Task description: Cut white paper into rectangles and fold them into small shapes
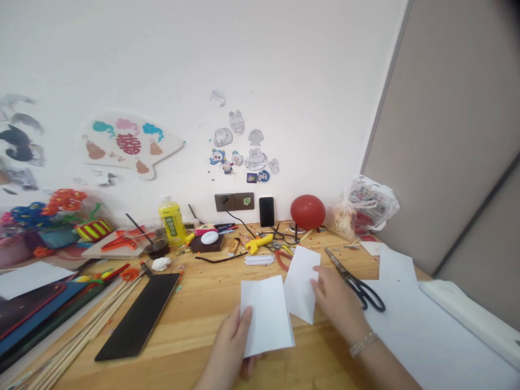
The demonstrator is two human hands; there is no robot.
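Observation:
My left hand grips a small stack of white paper by its left edge, thumb on top and fingers beneath. Just to the right, my right hand pinches a separate white sheet at its right edge. That sheet is tilted, and its left side lies close to the stack. Black-handled scissors rest on the table beyond my right wrist. Large white paper spreads over the table at the right.
A black slab and thin wooden sticks lie at the left. Farther back are a yellow bottle, a yellow glue gun, a phone and a red balloon. A white roll lies at the right.

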